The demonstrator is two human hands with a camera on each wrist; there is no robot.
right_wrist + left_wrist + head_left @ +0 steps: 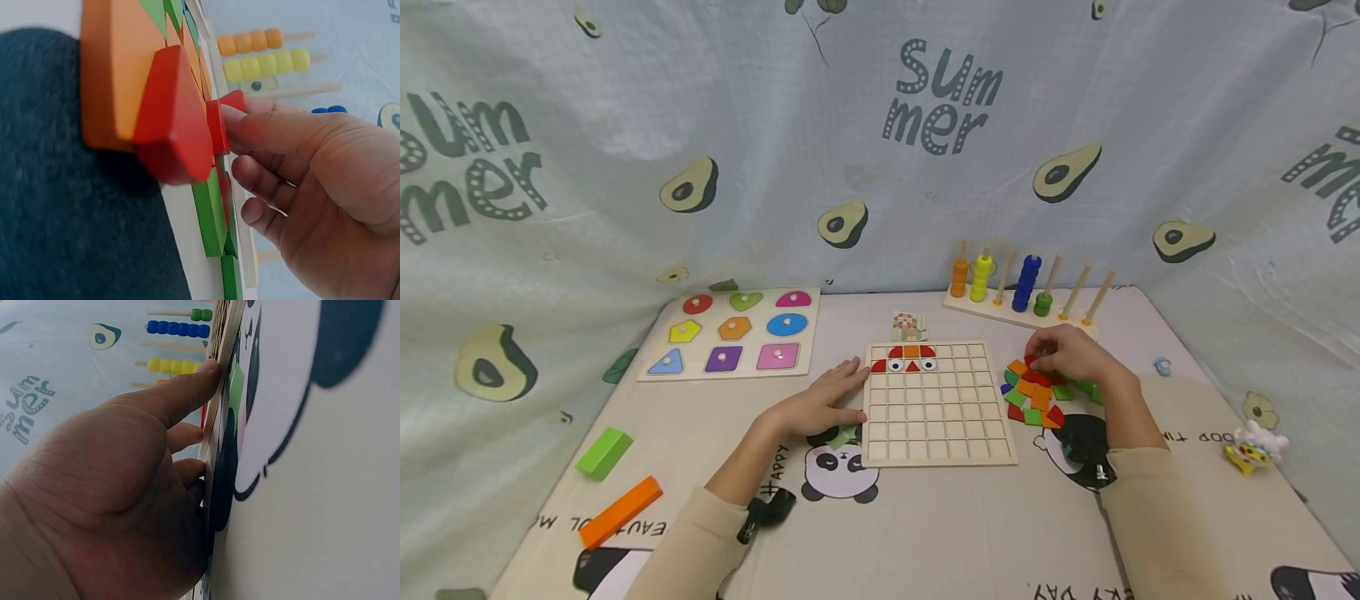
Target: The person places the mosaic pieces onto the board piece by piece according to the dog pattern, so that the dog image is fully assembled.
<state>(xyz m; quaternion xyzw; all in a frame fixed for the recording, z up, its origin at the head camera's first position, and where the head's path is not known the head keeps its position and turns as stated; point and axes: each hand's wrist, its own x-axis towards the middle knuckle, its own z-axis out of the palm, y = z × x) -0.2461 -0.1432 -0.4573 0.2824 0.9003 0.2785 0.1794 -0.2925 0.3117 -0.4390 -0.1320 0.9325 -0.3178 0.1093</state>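
Right of the square pale-wood grid board (940, 417), braced by the spread left hand (826, 398), a flat red tile (234, 98), pinched by the right hand (1067, 350), is best lifted vertically.

The table (955, 533) carries a gridded board (938, 425) near centre frame, coloured tiles (1041, 396) right of it, a shape puzzle (758, 335) at left, two blocks (621, 512) lower left, a toy (1255, 446) far right.

"Summer" stands on the hanging sheet (760, 125) at left and centre, with a cut-off repeat at right. The worktop cloth (940, 533) bears "HAPPY" beside a panda (841, 475) and, seemingly, "DAY" at the near edge.
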